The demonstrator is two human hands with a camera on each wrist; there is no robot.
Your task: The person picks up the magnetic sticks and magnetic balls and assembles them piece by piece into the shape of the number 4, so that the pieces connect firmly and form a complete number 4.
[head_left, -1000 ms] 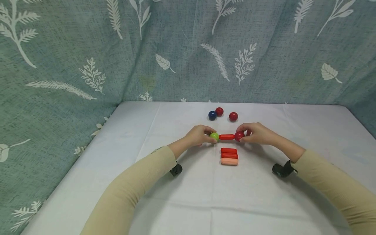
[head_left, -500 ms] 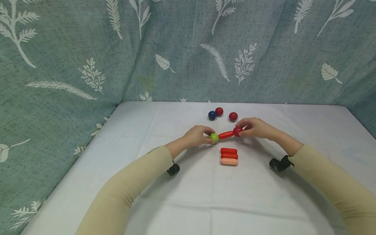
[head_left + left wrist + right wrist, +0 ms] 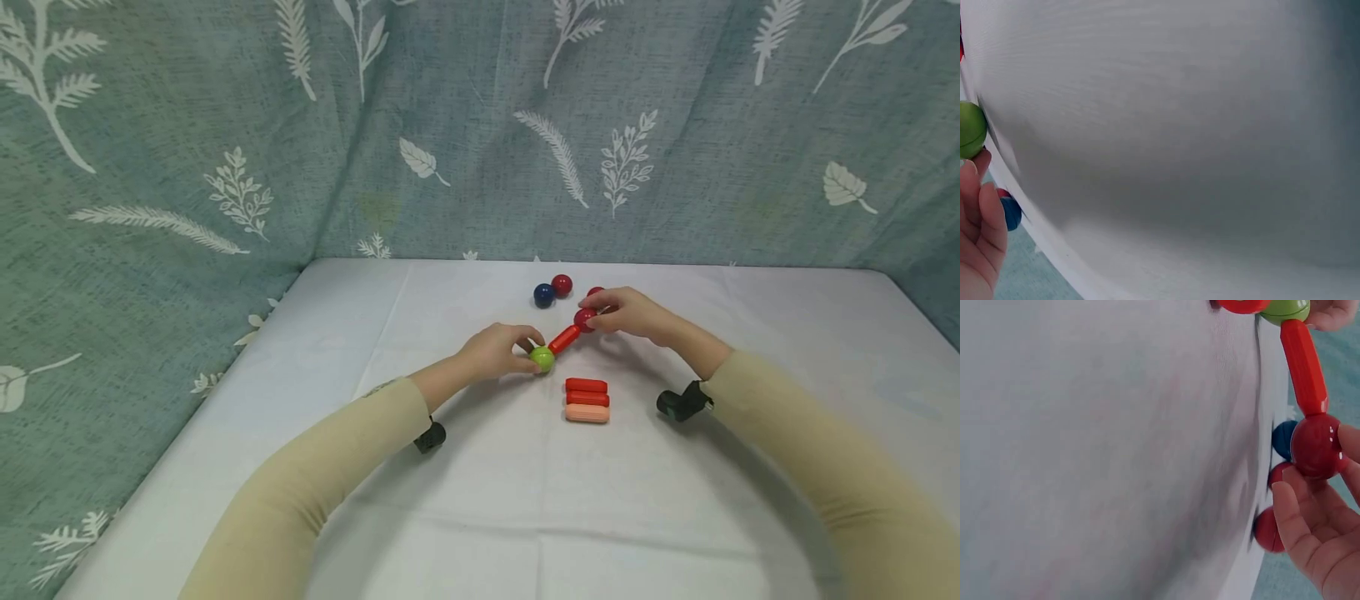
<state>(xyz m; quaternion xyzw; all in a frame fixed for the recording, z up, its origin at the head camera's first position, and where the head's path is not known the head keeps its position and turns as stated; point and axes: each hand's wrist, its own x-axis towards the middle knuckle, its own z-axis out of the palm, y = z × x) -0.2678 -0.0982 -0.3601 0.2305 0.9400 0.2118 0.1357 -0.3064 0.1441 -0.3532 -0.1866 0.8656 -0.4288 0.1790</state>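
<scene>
Step in hand, as I read it: positioning a joined piece held at both ends. The red rod [image 3: 564, 339] spans from green ball [image 3: 542, 359] to red ball [image 3: 585, 320], touching both; how it fastens, cannot tell. Piece lies slantwise over the tabletop [image 3: 465, 517], red end farther from the person and to the right. Whether it rests on the cloth or hangs just above: unclear.

Grip, left hand [image 3: 495, 350]: thumb and fingers pinching green ball. Grip, right hand [image 3: 633, 315]: thumb and fingers round red ball.

Pose: both forearms reach forward and inward; right hand set farther forward than left, a loose red ball [image 3: 594, 291] partly hidden behind its fingers. Blue ball [image 3: 543, 295] and far red ball [image 3: 562, 286] sit beyond, side by side. Nearer the person, two red rods [image 3: 587, 386] and a peach rod [image 3: 587, 413] lie stacked in a row.

Next move, my judgement: calls for both ends turned together, without pulling the joint apart, right fingers minding the ball behind.
</scene>
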